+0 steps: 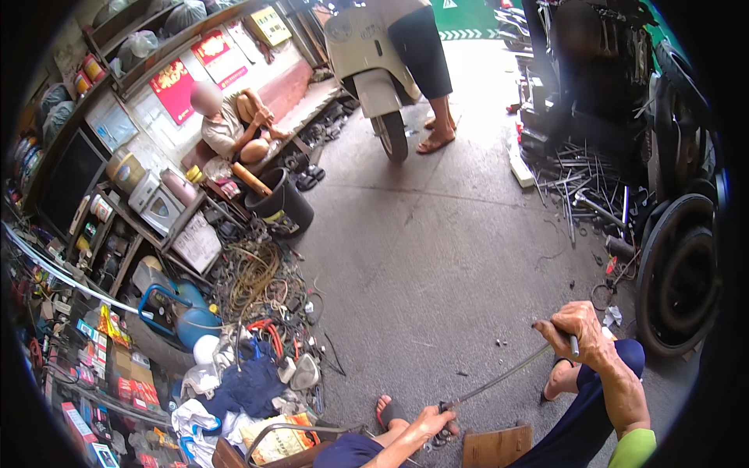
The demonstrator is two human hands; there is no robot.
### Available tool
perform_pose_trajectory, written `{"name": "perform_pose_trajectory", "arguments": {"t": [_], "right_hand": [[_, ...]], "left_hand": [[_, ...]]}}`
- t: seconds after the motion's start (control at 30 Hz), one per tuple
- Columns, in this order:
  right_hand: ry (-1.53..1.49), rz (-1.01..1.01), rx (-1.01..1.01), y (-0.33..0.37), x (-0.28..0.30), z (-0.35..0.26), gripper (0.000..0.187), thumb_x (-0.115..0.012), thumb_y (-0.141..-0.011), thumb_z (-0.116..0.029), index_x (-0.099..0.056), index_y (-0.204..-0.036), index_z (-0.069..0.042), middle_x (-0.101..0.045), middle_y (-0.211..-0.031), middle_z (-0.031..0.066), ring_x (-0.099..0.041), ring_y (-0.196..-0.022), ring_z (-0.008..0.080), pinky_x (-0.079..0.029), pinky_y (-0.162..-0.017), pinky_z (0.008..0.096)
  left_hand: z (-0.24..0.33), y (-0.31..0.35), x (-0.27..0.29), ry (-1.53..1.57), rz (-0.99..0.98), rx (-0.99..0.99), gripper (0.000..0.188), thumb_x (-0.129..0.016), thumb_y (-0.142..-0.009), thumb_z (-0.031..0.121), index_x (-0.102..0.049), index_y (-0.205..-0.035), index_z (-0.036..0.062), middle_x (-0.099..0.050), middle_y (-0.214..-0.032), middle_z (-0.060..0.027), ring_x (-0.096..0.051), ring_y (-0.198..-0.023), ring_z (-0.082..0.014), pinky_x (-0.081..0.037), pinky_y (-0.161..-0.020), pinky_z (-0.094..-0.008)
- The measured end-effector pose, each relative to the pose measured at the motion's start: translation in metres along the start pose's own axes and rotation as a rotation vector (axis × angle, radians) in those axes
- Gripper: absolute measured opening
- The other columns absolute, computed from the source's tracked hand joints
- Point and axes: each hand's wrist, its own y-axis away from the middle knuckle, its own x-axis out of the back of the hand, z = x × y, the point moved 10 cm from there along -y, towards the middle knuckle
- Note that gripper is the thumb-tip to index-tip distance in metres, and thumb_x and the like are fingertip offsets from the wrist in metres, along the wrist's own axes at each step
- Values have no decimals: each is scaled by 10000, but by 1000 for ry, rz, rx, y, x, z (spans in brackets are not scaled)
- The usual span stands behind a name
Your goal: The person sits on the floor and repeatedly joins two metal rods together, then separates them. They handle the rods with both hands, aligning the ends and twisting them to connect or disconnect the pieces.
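Observation:
My right hand (581, 331), at the lower right, is closed around one end of a long thin dark rod or cable (499, 377). A short grey metal end (575, 345) pokes out below its fingers. The strand slants down to the left as far as my left hand (431, 423), whose fingers are curled round its other end. Small metal pieces (438, 441) show just under that hand; their kind I cannot make out. A brown wooden board (497, 447) lies between my legs, close to the left hand.
Clothes (253, 386), tangled cords (257, 273) and a black bucket (282, 207) crowd the left. At right are a tyre (679, 273) and scattered metal tools (581, 183). Farther off, someone sits on a bench (292, 117); another person stands beside a pale scooter (374, 78).

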Motion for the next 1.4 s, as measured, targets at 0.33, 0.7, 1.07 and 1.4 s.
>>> {"name": "perform_pose_trajectory", "arguments": {"t": [0.33, 0.7, 1.07, 1.4], "right_hand": [[-17, 108, 40, -2, 2, -5, 407, -653, -835, -92, -441, -487, -70, -429, -433, 81, -447, -374, 242, -352, -425, 354], [99, 389, -318, -24, 30, 0, 439, -370, -1017, -339, -633, -1046, 12, -629, -926, 186, -607, -778, 375, -493, -743, 401], [-1144, 593, -599, -18, -13, 36, 669, -325, -1003, -526, -485, -1302, 51, -647, -1102, 190, -684, -867, 245, -534, -774, 351], [-1997, 34, -538, -35, -52, 8, 716, -306, -968, -555, -655, -660, -11, -461, -403, 57, -355, -301, 146, -341, -400, 315]], "left_hand": [[-5, -6, -1, 180, -41, -74, 260, -567, -918, 204, -627, -990, -38, -685, -723, -135, -648, -623, -190, -505, -566, -318], [73, 40, 37, 32, 342, -287, 335, -518, -944, 309, -664, -986, 10, -698, -787, -93, -600, -717, -170, -454, -740, -314], [92, 56, 26, 62, 318, -311, 390, -512, -955, 354, -668, -966, -3, -712, -818, -107, -637, -723, -174, -482, -697, -317], [36, 13, -36, 375, -85, -138, 328, -551, -968, 331, -601, -921, 11, -693, -794, -135, -663, -700, -185, -522, -652, -298]]}}
